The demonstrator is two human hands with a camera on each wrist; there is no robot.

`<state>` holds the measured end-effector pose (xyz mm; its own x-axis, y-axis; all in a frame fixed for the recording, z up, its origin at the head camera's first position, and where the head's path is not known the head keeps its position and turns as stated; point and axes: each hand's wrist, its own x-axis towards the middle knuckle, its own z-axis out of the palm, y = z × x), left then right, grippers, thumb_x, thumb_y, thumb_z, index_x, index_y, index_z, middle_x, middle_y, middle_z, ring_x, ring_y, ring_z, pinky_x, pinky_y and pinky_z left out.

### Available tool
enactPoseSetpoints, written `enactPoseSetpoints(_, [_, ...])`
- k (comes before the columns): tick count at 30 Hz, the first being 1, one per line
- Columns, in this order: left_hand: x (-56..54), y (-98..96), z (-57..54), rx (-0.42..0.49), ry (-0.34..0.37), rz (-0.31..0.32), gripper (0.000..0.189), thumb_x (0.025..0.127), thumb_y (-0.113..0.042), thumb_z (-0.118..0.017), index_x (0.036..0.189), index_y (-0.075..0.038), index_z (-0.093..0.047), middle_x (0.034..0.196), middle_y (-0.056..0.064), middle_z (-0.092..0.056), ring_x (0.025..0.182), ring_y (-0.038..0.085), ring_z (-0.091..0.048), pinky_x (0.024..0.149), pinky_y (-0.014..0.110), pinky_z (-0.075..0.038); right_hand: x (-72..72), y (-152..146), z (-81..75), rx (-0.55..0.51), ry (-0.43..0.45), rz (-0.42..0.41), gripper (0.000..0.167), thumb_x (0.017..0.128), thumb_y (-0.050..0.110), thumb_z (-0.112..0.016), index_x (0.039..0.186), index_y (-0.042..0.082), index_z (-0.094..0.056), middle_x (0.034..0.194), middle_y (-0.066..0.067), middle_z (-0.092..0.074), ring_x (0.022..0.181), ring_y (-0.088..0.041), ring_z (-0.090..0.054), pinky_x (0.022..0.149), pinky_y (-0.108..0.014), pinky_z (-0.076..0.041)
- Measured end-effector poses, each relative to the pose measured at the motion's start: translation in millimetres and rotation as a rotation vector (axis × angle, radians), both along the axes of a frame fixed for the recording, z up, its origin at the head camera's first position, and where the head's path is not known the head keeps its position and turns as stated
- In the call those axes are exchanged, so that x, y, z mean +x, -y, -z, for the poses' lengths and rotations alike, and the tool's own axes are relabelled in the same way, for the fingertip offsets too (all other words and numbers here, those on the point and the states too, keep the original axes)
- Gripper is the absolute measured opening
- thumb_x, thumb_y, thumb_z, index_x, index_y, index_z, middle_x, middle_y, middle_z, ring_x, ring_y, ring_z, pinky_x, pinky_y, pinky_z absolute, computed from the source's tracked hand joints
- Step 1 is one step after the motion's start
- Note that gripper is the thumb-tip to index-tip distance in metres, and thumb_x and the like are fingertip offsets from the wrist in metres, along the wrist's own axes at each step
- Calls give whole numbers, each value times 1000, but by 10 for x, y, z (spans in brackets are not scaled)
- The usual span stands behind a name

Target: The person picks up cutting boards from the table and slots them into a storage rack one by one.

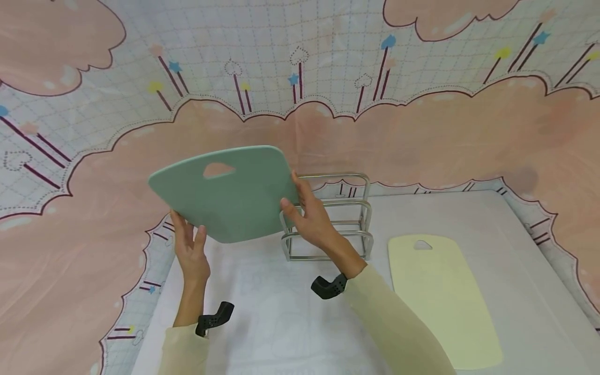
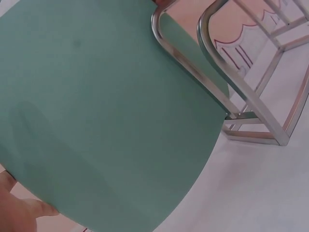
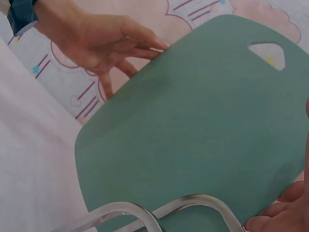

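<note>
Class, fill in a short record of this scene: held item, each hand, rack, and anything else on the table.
Held item: green cutting board, tilted, one end behind a rack hoop; whether seated is unclear
Left hand: touches the board's lower edge
Right hand: grips the board's end beside the rack
Rack: metal, standing on white table
Also on table: pale yellow board, lying flat

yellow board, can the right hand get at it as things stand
Probably not just yet: the right hand is taken up holding the green board. Otherwise the way looks free, as the yellow board lies flat with nothing seen resting on it.
</note>
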<state>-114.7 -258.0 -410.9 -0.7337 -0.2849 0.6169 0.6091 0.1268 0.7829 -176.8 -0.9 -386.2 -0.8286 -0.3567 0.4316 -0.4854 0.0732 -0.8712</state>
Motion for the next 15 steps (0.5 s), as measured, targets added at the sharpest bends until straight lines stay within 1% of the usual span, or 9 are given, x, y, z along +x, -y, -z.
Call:
enactPoseSetpoints(3, [-46, 31, 43, 13, 14, 6, 73, 90, -1, -51, 154, -12, -16, 159, 3, -11, 141, 31, -21, 111, 51, -22, -2, -14, -8, 9, 0, 6, 85, 91, 66, -40, 153, 12, -18, 156, -9, -22, 138, -21, -30, 109, -37, -30])
enactPoseSetpoints(7, [-123, 88, 147, 43, 56, 13, 76, 90, -2, -53, 155, -16, -14, 160, -2, -7, 142, 29, -20, 111, 53, -20, -2, -39, -11, 7, -13, 12, 86, 91, 66, -41, 152, 11, -19, 156, -11, -21, 138, -22, -30, 109, -37, -30])
enactPoseSetpoints(9, [-150, 106, 182, 41, 71, 11, 77, 90, -2, -54, 155, -17, -14, 160, -3, -6, 142, 29, -20, 110, 54, -20, -1, -55, -5, 14, -15, 13, 86, 90, 66, -41, 152, 10, -19, 156, -12, -21, 138, -21, -29, 109, -37, -29])
enactPoseSetpoints(12, [-152, 97, 170, 25, 88, 9, 79, 89, -1, -53, 155, -17, -12, 160, -3, -5, 142, 29, -20, 110, 56, -20, -1, -81, 4, 23, -14, 16, 86, 91, 65, -42, 152, 9, -18, 156, -11, -20, 139, -20, -28, 109, -38, -29])
enactPoseSetpoints(15, [-121, 47, 92, -4, 109, 10, 79, 90, 1, -52, 154, -15, -9, 160, 1, -2, 143, 30, -17, 110, 55, -19, -10, -108, 11, 22, -21, 23, 81, 93, 60, -43, 153, 11, -17, 157, -8, -19, 139, -19, -28, 109, -38, -30])
